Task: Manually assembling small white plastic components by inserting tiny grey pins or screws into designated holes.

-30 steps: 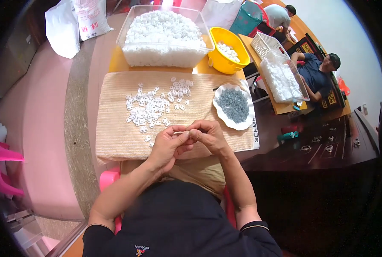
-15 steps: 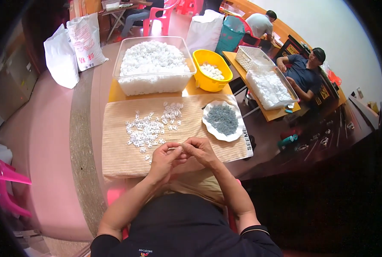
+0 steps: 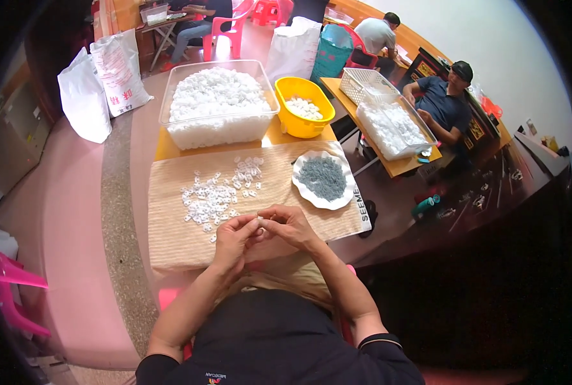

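Over the near edge of the cloth, my left hand [image 3: 233, 240] and my right hand [image 3: 290, 226] meet with thumbs and fingertips pinched together. Between the fingertips shows a bit of a small white piece [image 3: 260, 219], mostly covered by the fingers. Just beyond my left hand lie loose small white plastic pieces with holes [image 3: 210, 200], spread over the beige striped cloth [image 3: 177, 247]. To the far right of my hands a white scalloped plate [image 3: 329, 203] holds a heap of thin grey-green small parts [image 3: 324, 178].
Behind the cloth stand a clear tub [image 3: 218, 136] full of white pieces and a yellow basin [image 3: 307, 129] with more. White sacks [image 3: 84, 96] stand at the far left. A person [image 3: 445, 99] sits at a side table [image 3: 401, 168] on the right. A pink chair [image 3: 16, 292] is at left.
My hands remain together, with slightly shifted fingers, and a small white piece now shows between them. The whole view has shifted a little, so the table appears farther left.
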`<state>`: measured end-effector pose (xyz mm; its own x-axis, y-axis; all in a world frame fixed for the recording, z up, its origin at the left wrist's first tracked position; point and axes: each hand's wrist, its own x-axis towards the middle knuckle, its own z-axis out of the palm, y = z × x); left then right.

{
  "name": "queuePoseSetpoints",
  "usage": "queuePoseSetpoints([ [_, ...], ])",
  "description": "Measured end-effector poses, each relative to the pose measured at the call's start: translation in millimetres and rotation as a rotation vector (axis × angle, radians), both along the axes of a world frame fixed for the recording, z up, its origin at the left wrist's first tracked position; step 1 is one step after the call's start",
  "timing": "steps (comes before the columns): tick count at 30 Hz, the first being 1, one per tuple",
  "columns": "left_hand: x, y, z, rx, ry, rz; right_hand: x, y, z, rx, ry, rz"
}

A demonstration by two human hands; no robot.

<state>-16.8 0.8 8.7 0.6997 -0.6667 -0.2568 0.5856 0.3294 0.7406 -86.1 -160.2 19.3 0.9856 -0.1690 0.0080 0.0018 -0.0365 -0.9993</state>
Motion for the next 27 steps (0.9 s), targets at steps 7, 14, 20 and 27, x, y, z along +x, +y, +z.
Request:
queuePoseSetpoints([
  [7,1.4,-0.3,1.6,0.005,0.039,0.013,2.6,2.8,0.8,-0.021,-0.008,-0.008],
  [14,2.9,0.7,-6.5,0.031,0.106,0.02,1.2,3.4,-7.4,-0.242,-0.169,-0.033],
  [20,2.9,2.3,-5.4,0.025,0.182,-0.012,-1.7,5.7,-4.3,-0.393,-0.316,-0.064],
  [27,3.0,2.2,-1.6,0.034,0.169,-0.06,-1.5,-1.2,-3.6,-0.35,-0.326,-0.004],
])
